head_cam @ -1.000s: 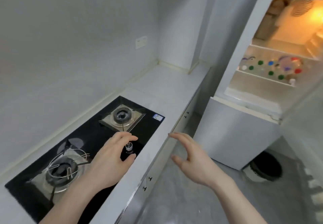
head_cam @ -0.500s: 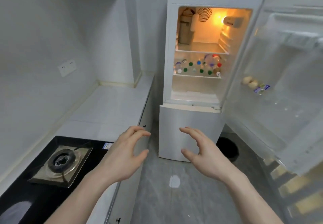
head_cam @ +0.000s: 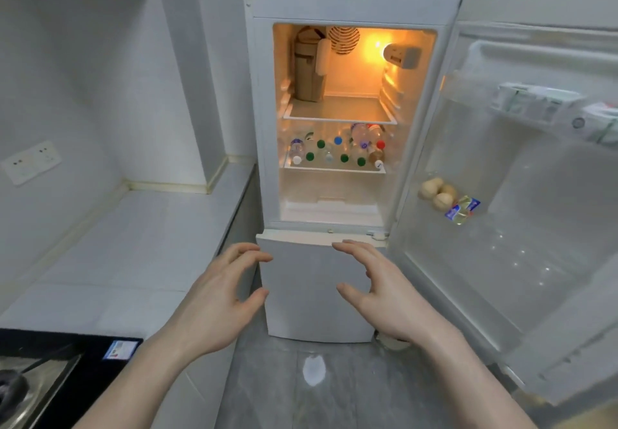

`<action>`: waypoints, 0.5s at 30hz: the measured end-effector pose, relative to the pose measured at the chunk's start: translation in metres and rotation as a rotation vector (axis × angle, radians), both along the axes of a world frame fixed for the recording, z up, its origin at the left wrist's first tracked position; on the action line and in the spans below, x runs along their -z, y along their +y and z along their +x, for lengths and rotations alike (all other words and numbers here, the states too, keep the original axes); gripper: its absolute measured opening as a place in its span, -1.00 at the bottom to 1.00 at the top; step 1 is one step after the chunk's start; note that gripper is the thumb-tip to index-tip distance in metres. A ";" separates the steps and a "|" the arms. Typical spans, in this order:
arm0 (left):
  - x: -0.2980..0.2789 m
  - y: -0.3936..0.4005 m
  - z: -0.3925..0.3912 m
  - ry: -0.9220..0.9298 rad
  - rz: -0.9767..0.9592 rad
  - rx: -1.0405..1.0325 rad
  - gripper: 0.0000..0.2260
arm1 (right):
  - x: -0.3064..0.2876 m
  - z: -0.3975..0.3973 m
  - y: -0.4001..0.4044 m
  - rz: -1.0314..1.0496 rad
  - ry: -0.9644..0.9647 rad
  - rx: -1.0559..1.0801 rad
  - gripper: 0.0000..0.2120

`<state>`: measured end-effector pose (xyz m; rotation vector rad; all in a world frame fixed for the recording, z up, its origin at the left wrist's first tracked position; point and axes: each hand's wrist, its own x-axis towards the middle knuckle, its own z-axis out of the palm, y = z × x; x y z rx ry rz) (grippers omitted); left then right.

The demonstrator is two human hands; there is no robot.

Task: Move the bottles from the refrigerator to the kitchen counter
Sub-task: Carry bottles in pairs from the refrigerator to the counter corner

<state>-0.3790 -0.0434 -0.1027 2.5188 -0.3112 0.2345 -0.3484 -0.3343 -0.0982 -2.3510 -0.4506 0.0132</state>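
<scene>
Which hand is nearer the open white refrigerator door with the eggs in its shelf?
Right. The right hand hovers just left of the door; the left hand is farther left, beside the counter.

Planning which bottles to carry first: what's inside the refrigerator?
Inside the refrigerator, bottles lie on the middle shelf, caps outward; a brown container stands above. Rear bottles are partly hidden, so no count.

Smooth, pale surfaces with clear plastic and a patch of dark gloss

The refrigerator has a white, smooth, faintly sheened shell; the bottles look like clear plastic with coloured caps; the kitchen counter is pale, smooth stone-like slab; the hob is glossy black glass; the floor is grey polished tile.
</scene>
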 end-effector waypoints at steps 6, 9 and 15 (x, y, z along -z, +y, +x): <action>0.007 -0.034 0.062 0.048 -0.028 0.049 -0.63 | -0.001 0.050 -0.034 0.018 -0.018 0.060 -0.43; 0.005 -0.043 0.085 0.080 -0.041 0.065 -0.63 | 0.003 0.070 -0.042 0.020 -0.024 0.091 -0.43; 0.008 -0.036 0.163 0.071 -0.027 0.131 -0.64 | 0.008 0.123 -0.031 0.031 -0.032 0.168 -0.42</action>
